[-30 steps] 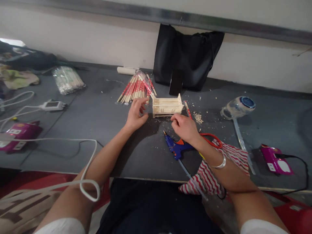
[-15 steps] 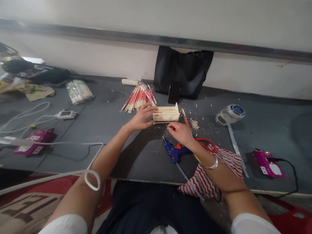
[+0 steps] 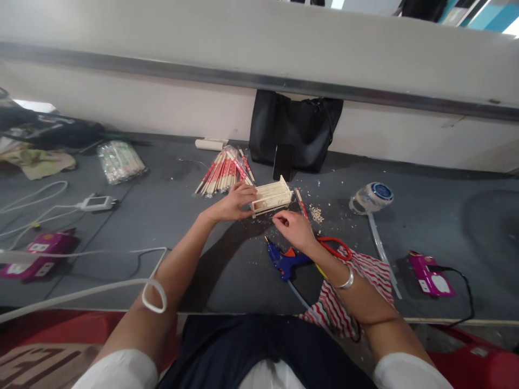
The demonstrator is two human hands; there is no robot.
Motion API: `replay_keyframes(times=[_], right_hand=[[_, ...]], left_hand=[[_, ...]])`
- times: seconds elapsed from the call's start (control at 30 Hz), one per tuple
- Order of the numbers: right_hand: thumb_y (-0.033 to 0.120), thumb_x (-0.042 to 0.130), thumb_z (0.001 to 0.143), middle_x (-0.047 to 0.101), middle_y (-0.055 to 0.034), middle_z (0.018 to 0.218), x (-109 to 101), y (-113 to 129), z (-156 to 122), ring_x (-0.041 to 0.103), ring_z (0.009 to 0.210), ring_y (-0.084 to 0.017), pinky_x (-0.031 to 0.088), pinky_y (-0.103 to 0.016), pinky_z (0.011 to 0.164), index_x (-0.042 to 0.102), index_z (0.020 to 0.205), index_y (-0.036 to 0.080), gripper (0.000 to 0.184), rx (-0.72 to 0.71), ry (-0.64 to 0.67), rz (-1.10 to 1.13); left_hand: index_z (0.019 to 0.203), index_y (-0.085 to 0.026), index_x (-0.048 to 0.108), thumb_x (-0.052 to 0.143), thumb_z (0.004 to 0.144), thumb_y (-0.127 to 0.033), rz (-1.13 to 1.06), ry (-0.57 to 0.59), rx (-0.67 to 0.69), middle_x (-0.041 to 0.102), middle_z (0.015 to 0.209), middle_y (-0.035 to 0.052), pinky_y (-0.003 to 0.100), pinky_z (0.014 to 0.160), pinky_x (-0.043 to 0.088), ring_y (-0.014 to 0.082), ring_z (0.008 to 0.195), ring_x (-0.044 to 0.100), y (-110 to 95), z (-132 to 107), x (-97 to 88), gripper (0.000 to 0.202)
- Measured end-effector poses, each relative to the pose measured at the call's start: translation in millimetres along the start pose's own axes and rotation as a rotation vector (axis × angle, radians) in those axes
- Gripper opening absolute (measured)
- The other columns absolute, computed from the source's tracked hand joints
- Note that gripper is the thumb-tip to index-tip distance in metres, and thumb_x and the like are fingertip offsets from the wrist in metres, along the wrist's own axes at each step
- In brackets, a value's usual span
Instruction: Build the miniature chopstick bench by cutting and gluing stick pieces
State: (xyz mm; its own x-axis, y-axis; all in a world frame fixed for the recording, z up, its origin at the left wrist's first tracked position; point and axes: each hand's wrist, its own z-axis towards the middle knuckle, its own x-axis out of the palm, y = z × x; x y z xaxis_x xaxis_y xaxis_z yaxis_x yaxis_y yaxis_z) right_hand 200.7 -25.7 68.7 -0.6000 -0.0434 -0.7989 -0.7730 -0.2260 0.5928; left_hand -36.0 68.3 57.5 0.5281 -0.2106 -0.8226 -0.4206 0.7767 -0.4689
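A small open box built of pale wooden sticks (image 3: 272, 195) sits tilted on the dark table (image 3: 170, 216). My left hand (image 3: 234, 203) grips its left end with curled fingers. My right hand (image 3: 292, 228) hovers just in front of the box's right side, fingers pinched together; what it pinches is too small to see. A blue and orange glue gun (image 3: 286, 258) lies right below that hand.
Red-wrapped chopsticks (image 3: 222, 173) fan out behind my left hand, with a black bag (image 3: 298, 129) and phone (image 3: 283, 161) beyond. Red scissors (image 3: 334, 247), striped cloth (image 3: 357, 292), a mug (image 3: 370, 197), pink power strips (image 3: 428, 275) and white cables (image 3: 81, 292) lie around.
My left hand has moved right and taken hold of the stick box, which now sits tilted. My right hand has stayed in front of it. The view has lifted.
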Motion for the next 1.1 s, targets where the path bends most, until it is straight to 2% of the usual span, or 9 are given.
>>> replay_keyframes(times=[0.1,0.17,0.3,0.4,0.53,0.67,0.77,0.9,1.1], right_hand=[[0.021,0.06,0.09,0.079,-0.0027,0.085,-2,-1,0,0.071,0.077,-0.017,0.054,-0.028,0.077,0.076,0.088,0.023,0.017,0.006,-0.11,0.094],[0.024,0.059,0.09,0.079,-0.0032,0.086,-6,0,-1,0.071,0.075,-0.017,0.055,-0.029,0.076,0.076,0.089,0.023,0.017,0.005,-0.168,0.157],[0.03,0.059,0.09,0.078,-0.0047,0.089,-18,6,-4,0.069,0.074,-0.017,0.056,-0.03,0.075,0.075,0.093,0.022,0.018,-0.001,-0.242,0.204],[0.033,0.058,0.09,0.077,-0.0048,0.09,-30,14,-7,0.068,0.074,-0.018,0.056,-0.032,0.072,0.074,0.097,0.024,0.02,0.008,-0.306,0.223],[0.039,0.059,0.09,0.076,-0.0056,0.093,-44,23,-10,0.067,0.075,-0.018,0.055,-0.033,0.069,0.071,0.104,0.022,0.025,0.025,-0.448,0.289],[0.044,0.062,0.088,0.074,-0.0074,0.098,-57,19,-6,0.067,0.083,-0.02,0.054,-0.033,0.066,0.067,0.109,0.023,0.03,0.101,-0.608,0.359],[0.051,0.061,0.089,0.071,-0.006,0.095,-69,11,-2,0.065,0.081,-0.019,0.05,-0.031,0.059,0.065,0.108,0.024,0.033,0.153,-0.64,0.532],[0.059,0.063,0.089,0.066,-0.0004,0.075,-80,5,1,0.054,0.055,-0.014,0.038,-0.027,0.043,0.066,0.096,0.025,0.035,0.187,-0.47,0.888],[0.054,0.078,0.076,0.058,0.0056,0.061,-82,9,1,0.048,0.048,-0.01,0.033,-0.022,0.039,0.064,0.086,0.024,0.035,0.208,-0.464,1.147]], left_hand=[[0.098,-0.025,0.073,0.075,0.082,-0.032,-0.079,-0.063,-0.054,0.075,0.115,0.0061,0.052,0.121,0.031,0.0255,0.118,0.063,-7,2,3.9,0.018],[0.098,-0.024,0.073,0.077,0.081,-0.035,-0.151,-0.125,-0.071,0.074,0.116,0.0072,0.053,0.119,0.034,0.026,0.117,0.063,-11,4,6.1,0.02],[0.093,-0.024,0.072,0.076,0.085,-0.039,-0.327,-0.222,-0.049,0.073,0.105,0.0087,0.044,0.1,0.052,0.0242,0.104,0.066,-22,10,7.8,0.018],[0.089,-0.024,0.07,0.075,0.087,-0.041,-0.381,-0.303,-0.041,0.073,0.097,0.0083,0.042,0.09,0.055,0.0228,0.096,0.068,-35,15,8.3,0.018],[0.086,-0.024,0.069,0.074,0.09,-0.043,-0.321,-0.489,0.017,0.072,0.093,0.0047,0.047,0.099,0.051,0.0223,0.095,0.067,-59,24,7.9,0.02],[0.084,-0.025,0.069,0.074,0.089,-0.048,-0.29,-0.597,0.017,0.071,0.091,0.0027,0.05,0.105,0.05,0.0221,0.093,0.066,-78,37,6.3,0.025],[0.084,-0.025,0.071,0.074,0.089,-0.052,-0.334,-0.605,0.054,0.07,0.087,0.0023,0.051,0.108,0.049,0.0224,0.092,0.067,-89,46,7.1,0.027],[0.086,-0.025,0.071,0.074,0.091,-0.048,-0.365,-0.555,0.168,0.072,0.086,0.0015,0.052,0.111,0.047,0.0211,0.09,0.068,-101,56,10.6,0.023],[0.095,-0.025,0.074,0.075,0.091,-0.044,-0.414,-0.422,0.213,0.075,0.095,0.0052,0.051,0.107,0.05,0.0232,0.096,0.069,-106,54,-1.7,0.019]])
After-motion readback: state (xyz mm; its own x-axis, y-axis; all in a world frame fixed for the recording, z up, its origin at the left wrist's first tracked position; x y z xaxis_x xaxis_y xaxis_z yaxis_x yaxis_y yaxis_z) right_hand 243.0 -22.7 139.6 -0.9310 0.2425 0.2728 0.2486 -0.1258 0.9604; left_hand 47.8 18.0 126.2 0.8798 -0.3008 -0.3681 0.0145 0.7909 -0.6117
